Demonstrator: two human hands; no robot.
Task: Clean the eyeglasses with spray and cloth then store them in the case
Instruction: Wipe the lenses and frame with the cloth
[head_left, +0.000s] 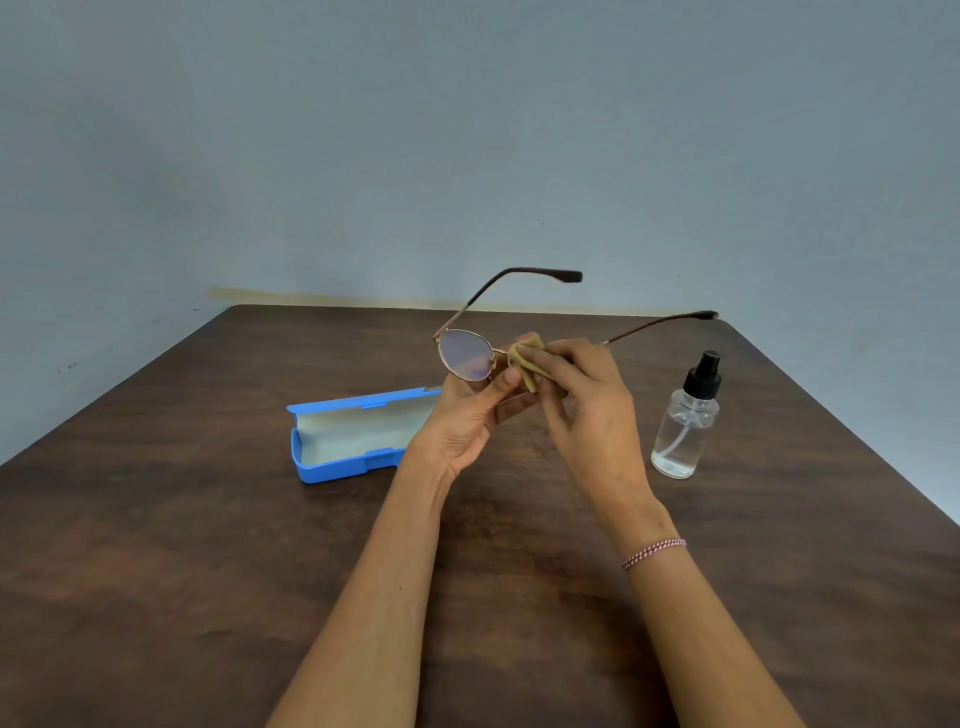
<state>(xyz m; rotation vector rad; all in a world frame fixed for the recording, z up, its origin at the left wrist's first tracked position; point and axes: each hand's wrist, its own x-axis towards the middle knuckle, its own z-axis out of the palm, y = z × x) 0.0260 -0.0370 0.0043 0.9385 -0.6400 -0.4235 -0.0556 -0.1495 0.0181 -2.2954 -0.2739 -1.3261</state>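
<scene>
Thin metal-framed eyeglasses (466, 355) with brown temple arms unfolded are held above the table, arms pointing away from me. My left hand (467, 421) pinches the frame from below, near the bridge. My right hand (587, 410) pinches a small tan cloth (525, 361) over the right lens, which the cloth and fingers hide. The left lens is uncovered. A blue glasses case (332, 467) lies open on the table to the left, its pale lining showing. A clear spray bottle (685, 421) with a black nozzle stands upright to the right.
A dark wooden table (208, 571) spans the view, its far edge against a grey-blue wall (467, 130). The table's right edge slants down past the bottle.
</scene>
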